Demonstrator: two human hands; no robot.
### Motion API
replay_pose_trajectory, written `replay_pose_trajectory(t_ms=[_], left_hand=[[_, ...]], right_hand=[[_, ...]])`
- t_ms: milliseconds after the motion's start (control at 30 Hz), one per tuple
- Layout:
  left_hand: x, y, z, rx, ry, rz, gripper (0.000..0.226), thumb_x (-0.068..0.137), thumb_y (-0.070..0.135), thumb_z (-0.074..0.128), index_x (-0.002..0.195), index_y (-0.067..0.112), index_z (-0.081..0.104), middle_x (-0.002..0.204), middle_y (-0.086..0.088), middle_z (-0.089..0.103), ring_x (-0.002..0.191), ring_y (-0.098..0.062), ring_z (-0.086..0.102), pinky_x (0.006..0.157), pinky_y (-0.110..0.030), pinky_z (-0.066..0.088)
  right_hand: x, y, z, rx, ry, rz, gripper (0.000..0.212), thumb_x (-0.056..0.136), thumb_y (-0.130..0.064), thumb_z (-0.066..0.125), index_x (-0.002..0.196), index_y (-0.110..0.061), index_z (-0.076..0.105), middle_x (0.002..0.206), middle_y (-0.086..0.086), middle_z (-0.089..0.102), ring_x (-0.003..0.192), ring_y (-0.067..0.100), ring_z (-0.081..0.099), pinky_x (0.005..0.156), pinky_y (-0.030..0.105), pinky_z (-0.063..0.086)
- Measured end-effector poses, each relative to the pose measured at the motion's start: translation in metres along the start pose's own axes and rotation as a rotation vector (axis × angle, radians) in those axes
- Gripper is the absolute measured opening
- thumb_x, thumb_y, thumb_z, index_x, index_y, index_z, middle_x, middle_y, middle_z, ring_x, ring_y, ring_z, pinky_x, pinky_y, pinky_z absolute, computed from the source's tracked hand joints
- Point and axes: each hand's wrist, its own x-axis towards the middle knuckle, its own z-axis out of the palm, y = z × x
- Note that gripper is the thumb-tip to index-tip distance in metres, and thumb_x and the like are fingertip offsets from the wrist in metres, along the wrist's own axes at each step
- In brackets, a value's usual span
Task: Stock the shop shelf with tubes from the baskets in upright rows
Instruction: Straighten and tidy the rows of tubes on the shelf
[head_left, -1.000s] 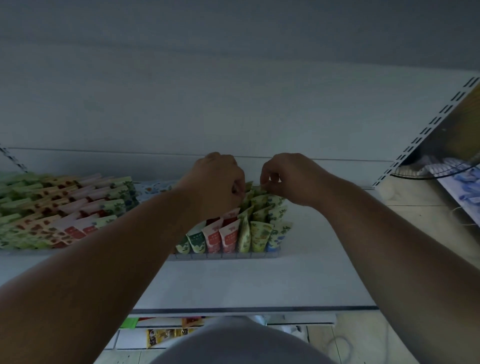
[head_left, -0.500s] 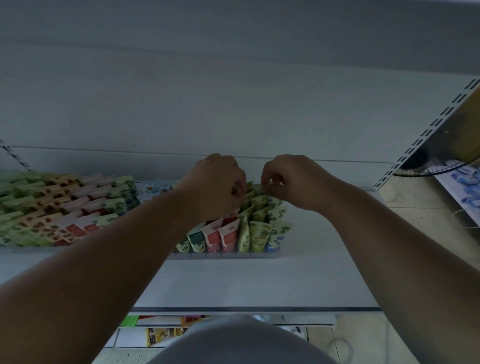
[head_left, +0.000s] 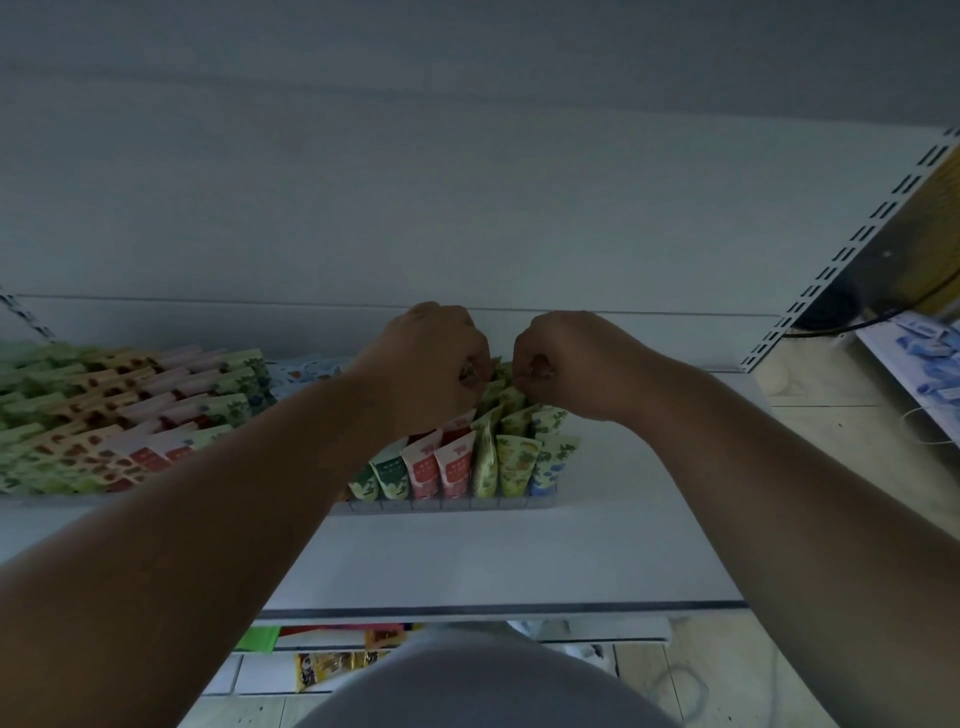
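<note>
Both hands work at the back of the small block of upright tubes (head_left: 488, 457) on the white shelf (head_left: 467, 556). The left hand (head_left: 431, 358) has its fingers curled in tight, and something small seems pinched between thumb and fingertips, though the dim light hides what it is. The right hand (head_left: 566, 364) is curled the same way, its fingertips (head_left: 530, 387) pressed down among the crimped tops of the rear green tubes; whether they actually clamp one I cannot tell.

Just in front of the fingers, toward the person, stand the front tubes (green, red and yellow-green, tails up) behind a clear divider rail (head_left: 452, 504). To the left of the left fingers, well apart, lies a larger stock of tubes (head_left: 130, 415), leaning back in rows.

The risk, as I judge it, lies in the crowding under the fingers. A tube forced down between neighbours may tip those beside it, and one lean can carry forward through the block. The knuckles could also drag an adjoining tail sideways on withdrawal, leaving the row crooked.
</note>
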Motion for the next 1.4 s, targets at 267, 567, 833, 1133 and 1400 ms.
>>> replay_pose_trajectory(t_ms=[267, 567, 833, 1133, 1400], left_hand=[[-0.024, 0.005, -0.011, 0.001, -0.023, 0.067, 0.005, 0.077, 0.028, 0.067, 0.080, 0.029, 0.071, 0.091, 0.008, 0.056, 0.082, -0.014, 0.046, 0.073, -0.023, 0.030], [-0.013, 0.012, -0.012, -0.022, -0.129, 0.078, 0.010, 0.072, 0.042, 0.057, 0.064, 0.037, 0.062, 0.083, 0.012, 0.051, 0.084, -0.020, 0.056, 0.080, -0.039, 0.049], [-0.011, 0.006, -0.010, 0.051, -0.165, 0.111, 0.018, 0.068, 0.044, 0.048, 0.064, 0.036, 0.063, 0.083, 0.009, 0.055, 0.081, -0.020, 0.055, 0.076, -0.042, 0.049], [-0.039, 0.005, -0.013, -0.005, 0.005, 0.120, 0.025, 0.076, 0.039, 0.046, 0.072, 0.025, 0.067, 0.082, 0.003, 0.058, 0.073, -0.020, 0.052, 0.070, -0.032, 0.043], [-0.064, 0.002, -0.007, 0.007, 0.090, 0.082, 0.016, 0.071, 0.034, 0.060, 0.075, 0.023, 0.071, 0.085, 0.001, 0.060, 0.081, -0.024, 0.052, 0.066, -0.030, 0.039]], right_hand=[[-0.014, -0.013, -0.003, 0.020, 0.007, -0.033, 0.008, 0.084, -0.020, 0.067, 0.085, -0.015, 0.072, 0.076, -0.003, 0.057, 0.068, 0.011, 0.053, 0.058, 0.024, 0.036], [-0.011, -0.018, 0.001, -0.037, -0.041, 0.009, 0.011, 0.081, -0.014, 0.064, 0.076, -0.006, 0.067, 0.077, 0.009, 0.062, 0.067, 0.018, 0.058, 0.063, 0.033, 0.043], [-0.014, -0.018, 0.003, 0.028, -0.056, 0.023, 0.005, 0.078, -0.018, 0.070, 0.079, -0.013, 0.070, 0.080, 0.002, 0.065, 0.074, 0.019, 0.061, 0.070, 0.039, 0.051], [-0.025, -0.036, 0.000, 0.046, -0.011, -0.022, 0.006, 0.080, -0.014, 0.069, 0.086, -0.014, 0.072, 0.078, -0.002, 0.058, 0.070, 0.014, 0.055, 0.063, 0.031, 0.043], [-0.033, -0.050, 0.020, 0.040, -0.018, -0.027, 0.013, 0.079, -0.013, 0.069, 0.091, -0.018, 0.072, 0.092, 0.002, 0.062, 0.083, 0.020, 0.059, 0.069, 0.033, 0.046]])
